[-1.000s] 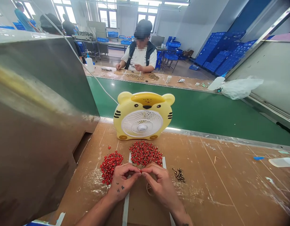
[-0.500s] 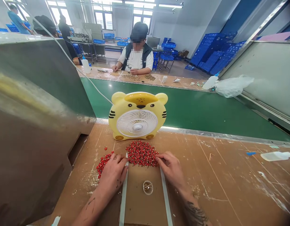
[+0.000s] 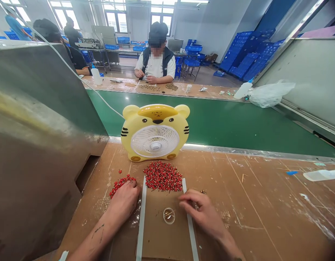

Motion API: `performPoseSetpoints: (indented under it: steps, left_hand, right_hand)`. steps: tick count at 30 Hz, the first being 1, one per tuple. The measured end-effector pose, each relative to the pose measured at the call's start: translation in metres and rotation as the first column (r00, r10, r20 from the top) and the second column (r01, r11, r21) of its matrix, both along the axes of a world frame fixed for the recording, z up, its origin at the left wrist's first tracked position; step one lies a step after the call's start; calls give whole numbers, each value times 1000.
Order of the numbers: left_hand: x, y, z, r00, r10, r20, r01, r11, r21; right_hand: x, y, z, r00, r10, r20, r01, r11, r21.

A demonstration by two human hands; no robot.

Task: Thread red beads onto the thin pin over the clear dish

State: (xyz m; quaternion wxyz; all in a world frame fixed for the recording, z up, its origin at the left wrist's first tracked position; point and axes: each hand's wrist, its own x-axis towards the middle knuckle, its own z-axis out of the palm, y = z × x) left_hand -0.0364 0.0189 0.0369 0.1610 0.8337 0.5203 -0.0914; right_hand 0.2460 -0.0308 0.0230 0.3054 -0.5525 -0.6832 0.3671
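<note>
My left hand (image 3: pixel 126 197) rests at the pile of small red pieces (image 3: pixel 120 184) on the left. Its fingers curl inward and downward, their tips hidden, so whatever they pinch is out of sight. My right hand (image 3: pixel 200 207) hovers by the right tape strip, thumb and forefinger a little apart with nothing visible between them. Just beyond it a few small brass-coloured pieces (image 3: pixel 202 191) peek out, the others covered by the hand. Between the hands lies a small clear round dish (image 3: pixel 169 216) with a thin stick in it. A larger heap of red pieces with metallic ends (image 3: pixel 162 176) lies behind the dish.
A yellow tiger-faced fan (image 3: pixel 156 137) stands behind the heap. Pale tape strips (image 3: pixel 141 221) border the middle of the cardboard-covered table (image 3: pixel 254 214). A metal cabinet (image 3: pixel 45 145) blocks the left. A bottle (image 3: pixel 321 175) lies at right. Across the green belt (image 3: pixel 224 123) sits a co-worker (image 3: pixel 156 61).
My hands were together pinching a small red piece, then parted. The right touched the heap's right edge and has drawn back toward me; the left went to the left pile. The view shifted slightly.
</note>
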Motion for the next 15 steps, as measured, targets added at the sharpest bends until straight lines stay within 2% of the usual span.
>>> performPoseSetpoints:
  steps: [2, 5, 7, 9, 12, 13, 15]
  left_hand:
    - [1, 1, 1, 1000, 4, -19, -4, 1000, 13]
    - [-1, 2, 1, 1000, -9, -10, 9, 999, 50]
    - [-4, 1, 2, 997, -28, 74, 21, 995, 95]
    - [-7, -1, 3, 972, -19, 236, -11, 992, 124]
    - [-6, -5, 2, 846, 87, 526, -122, 992, 34]
    - [-3, -6, 1, 774, 156, 614, -164, 985, -44]
    - [7, -7, -3, 564, 332, 756, -201, 943, -265]
  right_hand:
    - [-7, -10, 1, 997, 76, -7, -76, 995, -64]
    - [-18, -17, -2, 997, 77, 8, -76, 994, -84]
    - [-21, -17, -4, 997, 74, 25, -73, 995, -66]
    - [-21, -15, -6, 995, 92, 36, -91, 995, -29]
    - [-22, -13, -8, 987, 152, 45, -154, 987, 53]
    - [-22, -12, -8, 982, 180, 52, -184, 979, 85]
    - [-24, -10, -7, 969, 235, 76, -244, 959, 144]
